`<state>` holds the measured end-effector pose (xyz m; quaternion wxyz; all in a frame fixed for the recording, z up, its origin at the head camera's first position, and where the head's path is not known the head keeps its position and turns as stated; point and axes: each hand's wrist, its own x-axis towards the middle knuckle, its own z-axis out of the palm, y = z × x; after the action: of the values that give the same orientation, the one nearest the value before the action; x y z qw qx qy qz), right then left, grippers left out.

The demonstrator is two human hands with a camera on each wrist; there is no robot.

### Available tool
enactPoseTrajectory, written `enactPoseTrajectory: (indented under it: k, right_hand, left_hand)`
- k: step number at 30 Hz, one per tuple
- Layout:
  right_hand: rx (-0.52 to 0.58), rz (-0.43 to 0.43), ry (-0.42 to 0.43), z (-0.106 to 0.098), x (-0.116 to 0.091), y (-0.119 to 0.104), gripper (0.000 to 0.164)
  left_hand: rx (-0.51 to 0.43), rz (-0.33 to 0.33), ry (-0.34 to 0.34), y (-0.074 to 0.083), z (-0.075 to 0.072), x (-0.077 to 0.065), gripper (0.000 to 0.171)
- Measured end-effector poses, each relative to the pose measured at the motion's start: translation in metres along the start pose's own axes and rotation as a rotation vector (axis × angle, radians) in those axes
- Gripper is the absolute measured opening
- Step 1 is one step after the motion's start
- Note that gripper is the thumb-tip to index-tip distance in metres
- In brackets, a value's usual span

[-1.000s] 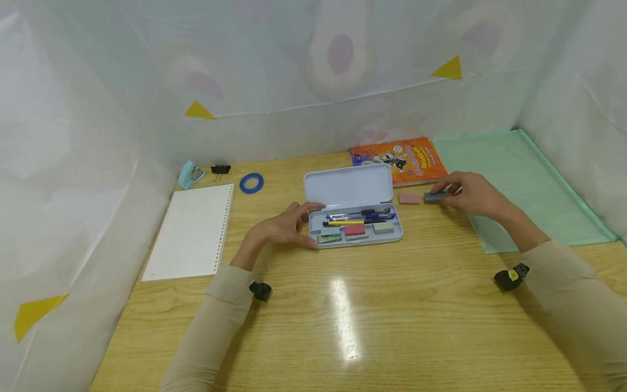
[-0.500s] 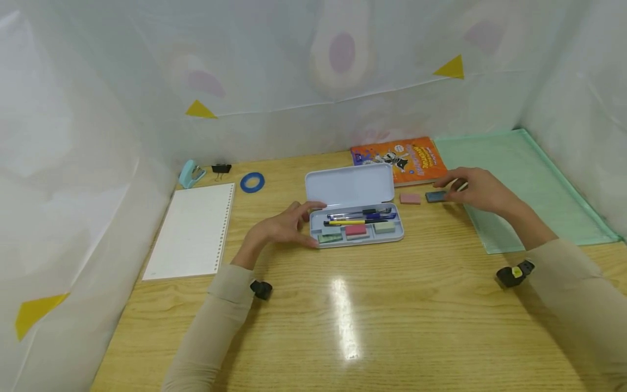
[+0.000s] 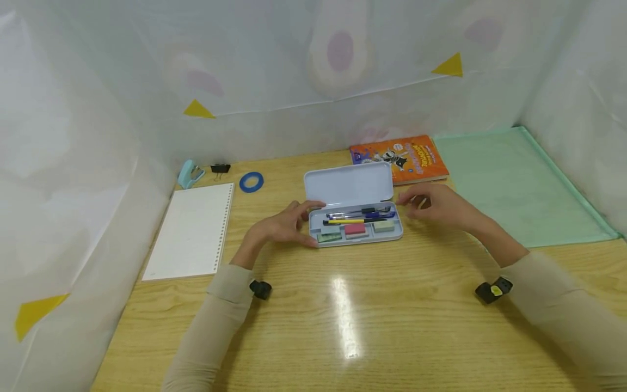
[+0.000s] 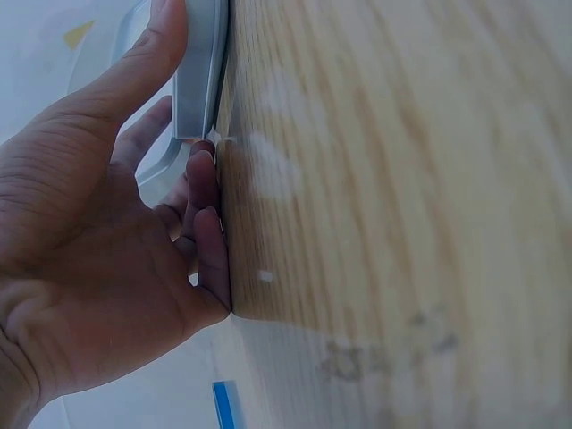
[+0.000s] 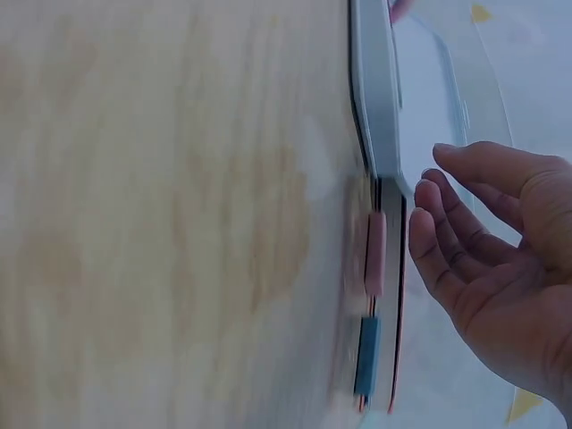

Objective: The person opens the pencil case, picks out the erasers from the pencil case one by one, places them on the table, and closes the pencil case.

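Note:
A pale blue pencil case (image 3: pixel 348 184) lies with its lid raised at mid-table. Inside are several pens, a yellow-and-black pen (image 3: pixel 345 221), a red-and-white eraser (image 3: pixel 355 229), a pale green eraser (image 3: pixel 383 226) and small blue-green pieces. My left hand (image 3: pixel 279 227) grips the case's left end, thumb at the front and fingers behind. Just off its right end hovers my right hand (image 3: pixel 443 207), fingers loosely bent, holding nothing. Below that hand, the right wrist view shows a pink eraser (image 5: pixel 375 255) and a dark blue eraser (image 5: pixel 367 356); the hand hides both in the head view.
An orange book (image 3: pixel 423 163) lies behind the case. At the right is a green mesh pouch (image 3: pixel 529 190). A notepad (image 3: pixel 191 231), light blue stapler (image 3: pixel 189 174), black binder clip (image 3: pixel 221 168) and blue tape roll (image 3: pixel 251 182) are at the left.
My right hand has let go of the dark blue eraser, leaving it on the table, and has moved left to the case's right end. My left hand has stayed on the case.

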<state>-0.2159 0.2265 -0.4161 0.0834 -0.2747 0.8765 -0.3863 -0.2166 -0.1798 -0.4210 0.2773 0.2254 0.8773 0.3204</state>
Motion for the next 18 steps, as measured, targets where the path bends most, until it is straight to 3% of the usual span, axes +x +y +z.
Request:
enactPoseTrajectory:
  k: [8,18]
  right_hand:
    - [0.02,-0.043,-0.062,0.027,0.007,-0.016,0.025]
    - [-0.02,-0.058,-0.052,0.037,0.011,-0.024,0.025]
  left_hand:
    - [-0.005,-0.011,0.001,-0.001,0.0,0.0,0.092]
    - [-0.002,-0.015,0.004,0.001,0.0,0.0,0.093]
